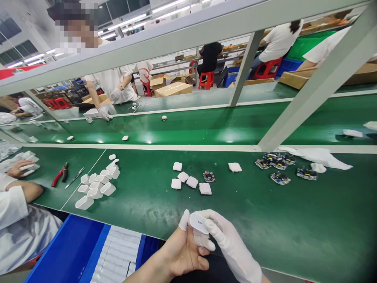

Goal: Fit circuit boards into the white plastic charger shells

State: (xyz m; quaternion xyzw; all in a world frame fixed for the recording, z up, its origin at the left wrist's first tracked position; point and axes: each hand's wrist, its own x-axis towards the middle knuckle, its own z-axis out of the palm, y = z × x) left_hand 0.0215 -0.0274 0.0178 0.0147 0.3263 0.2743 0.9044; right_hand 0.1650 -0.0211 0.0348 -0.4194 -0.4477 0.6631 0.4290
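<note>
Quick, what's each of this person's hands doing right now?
Left hand: closed, holding a white block with a slot.
Right hand: gloved, closed on the same block.

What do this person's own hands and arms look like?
The left hand has white fingertip covers on the thumb and at least one finger; no sleeve shows on its forearm. The right hand wears a plain white glove past the wrist.

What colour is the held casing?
The held casing is white, best seen in the head view.
</note>
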